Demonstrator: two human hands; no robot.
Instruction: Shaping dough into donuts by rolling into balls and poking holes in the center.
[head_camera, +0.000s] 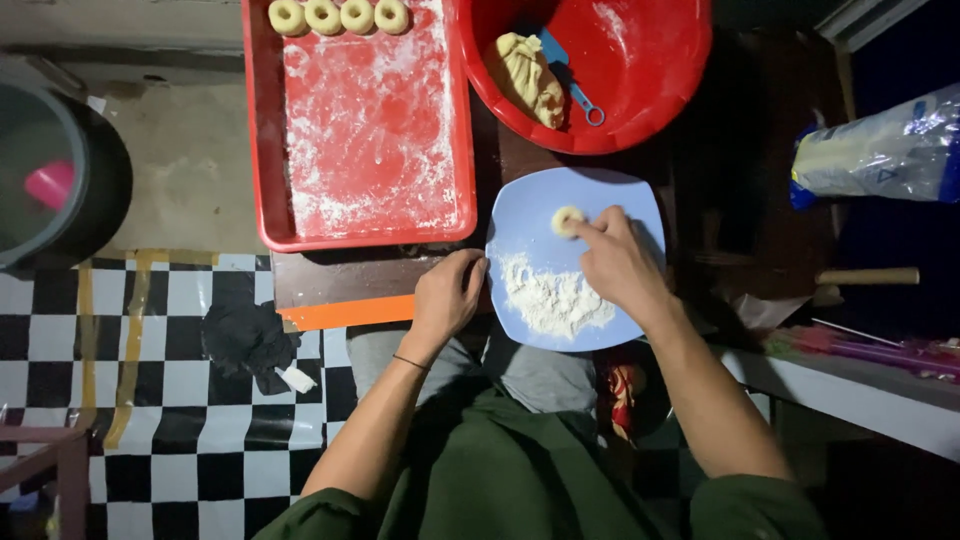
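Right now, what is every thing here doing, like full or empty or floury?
Red tray: floured, four dough rings along the far edge.
Red bowl: holds dough lump and blue scoop.
Blue plate: flour pile on it.
Dough piece: pressed by right hand.
Left hand: resting at the plate's edge.

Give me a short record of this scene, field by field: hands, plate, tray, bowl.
Right hand: fingers press a small dough piece on the blue plate
Left hand: rests at the plate's left edge
Plate: holds a flour heap
Red tray: floured, four dough rings along its far edge
Red bowl: dough lump and blue scoop
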